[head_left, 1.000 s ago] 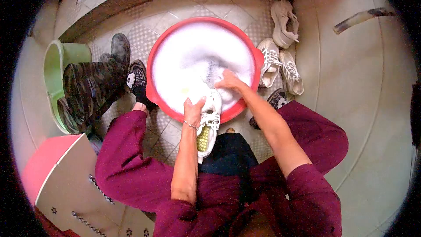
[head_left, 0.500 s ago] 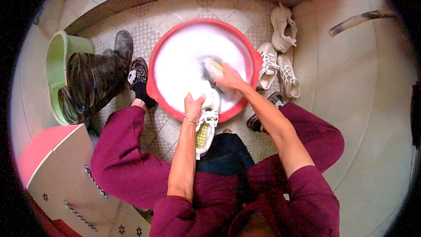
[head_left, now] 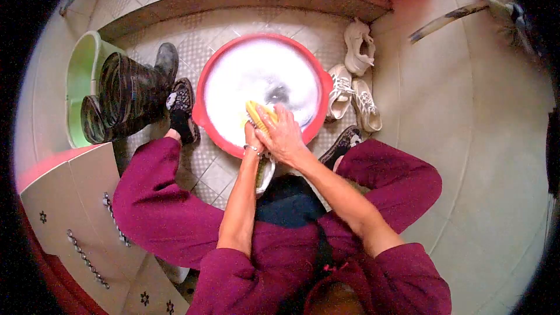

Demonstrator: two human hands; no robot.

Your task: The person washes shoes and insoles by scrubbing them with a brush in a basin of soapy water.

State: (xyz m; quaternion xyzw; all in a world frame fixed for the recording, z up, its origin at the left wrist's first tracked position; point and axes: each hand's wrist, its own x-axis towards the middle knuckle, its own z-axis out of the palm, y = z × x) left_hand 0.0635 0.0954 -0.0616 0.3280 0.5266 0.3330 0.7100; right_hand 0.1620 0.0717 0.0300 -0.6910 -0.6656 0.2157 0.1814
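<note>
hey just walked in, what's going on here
A person is at a red basin filled with white suds. The left hand holds a white shoe at the near rim, and the right hand grips a yellow brush beside it. Whether the bristles touch the shoe is hidden. Three more pale shoes are right of the basin.

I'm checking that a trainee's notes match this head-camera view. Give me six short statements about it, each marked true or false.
1. The red basin holds white foam. True.
2. The left hand is at a white shoe. True.
3. The right hand holds a blue cloth. False: it holds a yellow brush.
4. Dark boots are to the left of the basin. True.
5. The left wrist is bare. False: it wears a bracelet.
6. The sleeves are green. False: they are purplish red.
</note>
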